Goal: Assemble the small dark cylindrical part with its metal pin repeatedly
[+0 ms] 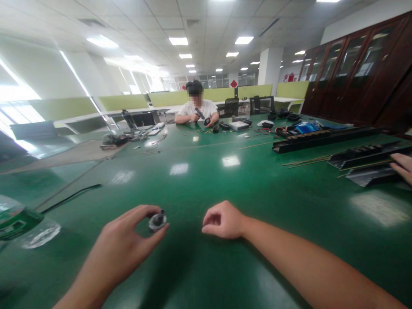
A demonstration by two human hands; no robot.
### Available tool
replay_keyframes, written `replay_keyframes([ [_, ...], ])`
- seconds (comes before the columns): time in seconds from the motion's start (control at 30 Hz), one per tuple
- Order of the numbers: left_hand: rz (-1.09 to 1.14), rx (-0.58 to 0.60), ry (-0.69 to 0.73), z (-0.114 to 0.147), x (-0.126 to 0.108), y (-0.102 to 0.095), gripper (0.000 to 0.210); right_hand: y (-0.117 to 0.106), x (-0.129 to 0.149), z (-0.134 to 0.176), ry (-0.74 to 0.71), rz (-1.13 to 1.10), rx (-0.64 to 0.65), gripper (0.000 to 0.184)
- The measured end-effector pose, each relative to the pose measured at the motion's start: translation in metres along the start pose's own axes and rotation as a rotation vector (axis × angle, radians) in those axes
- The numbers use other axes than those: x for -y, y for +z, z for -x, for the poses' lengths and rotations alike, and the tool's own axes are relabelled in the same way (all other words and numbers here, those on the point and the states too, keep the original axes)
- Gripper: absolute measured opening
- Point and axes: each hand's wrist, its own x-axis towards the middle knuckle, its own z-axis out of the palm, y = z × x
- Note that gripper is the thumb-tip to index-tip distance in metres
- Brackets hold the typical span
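Note:
My left hand is closed, with thumb and index finger around a small round part. The part has a pale, metallic-looking rim and a dark stub pointing up; its exact kind does not show. To the right, my right hand lies curled on the green tabletop. Its thumb and forefinger come together, with a dark hollow between them. Whatever the curled fingers hold, if anything, is hidden. The two hands are apart.
A clear plastic bottle with a green label lies at left, near a black cable. Black channels and thin rods are at right, beside another person's hand. Across the table, a person holds a drill-like tool.

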Motion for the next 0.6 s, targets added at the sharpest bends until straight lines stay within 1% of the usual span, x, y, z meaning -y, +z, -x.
replay_keyframes([
  [0.07, 0.052, 0.097, 0.06, -0.013, -0.009, 0.029, 0.021, 0.001, -0.002, -0.001, 0.013, 0.003, -0.066, 0.019],
  [0.1, 0.086, 0.12, 0.077, -0.017, -0.013, 0.044, 0.018, 0.002, -0.003, -0.002, 0.021, 0.007, -0.098, 0.02],
  [0.17, 0.17, 0.146, 0.099, -0.018, -0.015, 0.07, 0.016, 0.003, -0.006, -0.003, 0.04, 0.017, -0.144, 0.023],
  [0.23, 0.249, 0.184, 0.125, -0.012, -0.012, 0.086, 0.017, 0.003, -0.008, -0.004, 0.057, 0.033, -0.154, 0.027],
  [0.27, 0.284, 0.208, 0.136, -0.009, -0.009, 0.091, 0.018, 0.003, -0.008, -0.004, 0.061, 0.045, -0.152, 0.028],
  [0.33, 0.339, 0.243, 0.153, -0.004, -0.004, 0.093, 0.021, 0.002, -0.007, -0.004, 0.058, 0.085, -0.149, 0.028],
  [0.47, 0.403, 0.229, 0.173, -0.002, -0.004, 0.089, 0.027, 0.001, -0.006, -0.002, 0.042, 0.15, -0.146, 0.027],
  [0.6, 0.432, 0.205, 0.178, -0.002, -0.008, 0.089, 0.026, 0.003, -0.01, 0.0, 0.021, 0.11, -0.12, 0.03],
])
